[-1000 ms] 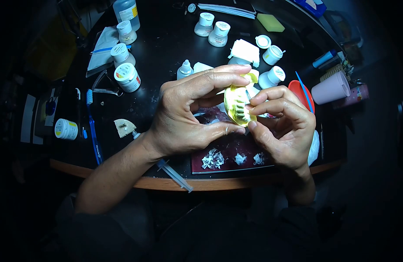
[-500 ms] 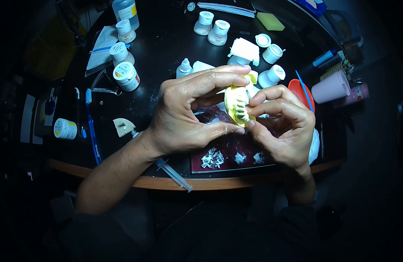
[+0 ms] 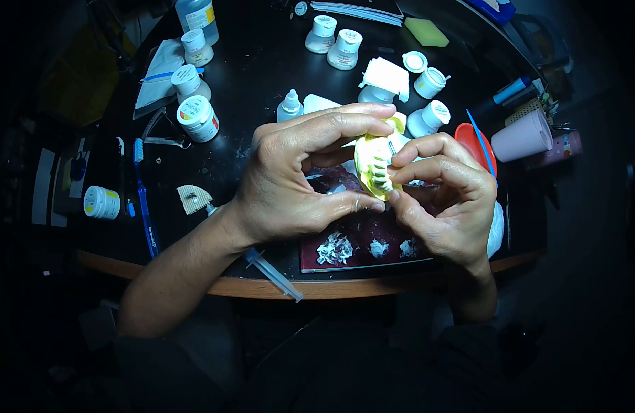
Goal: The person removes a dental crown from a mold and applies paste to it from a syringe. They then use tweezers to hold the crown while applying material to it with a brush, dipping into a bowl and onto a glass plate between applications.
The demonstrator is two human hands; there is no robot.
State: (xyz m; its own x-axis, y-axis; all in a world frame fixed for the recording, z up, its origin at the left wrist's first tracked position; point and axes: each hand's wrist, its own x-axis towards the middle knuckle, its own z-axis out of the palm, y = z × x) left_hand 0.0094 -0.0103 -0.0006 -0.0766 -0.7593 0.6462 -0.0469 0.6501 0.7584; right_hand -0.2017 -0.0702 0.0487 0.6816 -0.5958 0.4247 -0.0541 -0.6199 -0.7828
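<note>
Over the last second, the yellow dental model point(image 3: 372, 164) between left hand point(image 3: 290, 175) and right hand point(image 3: 449, 196) turns very slightly; left of both hands, the blue toothbrush point(image 3: 144, 199) shifts a touch upward in view.

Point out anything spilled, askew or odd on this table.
The clear plastic syringe lies slantwise onto the wooden front edge, where it could get knocked off. Ragged white clumps sit on the flat dark red slab, looking messy, though perhaps deliberately placed.

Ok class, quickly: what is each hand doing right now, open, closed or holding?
Left hand: closed, holding the model.
Right hand: curled, close against the model; whether it grips anything can't be told.
</note>
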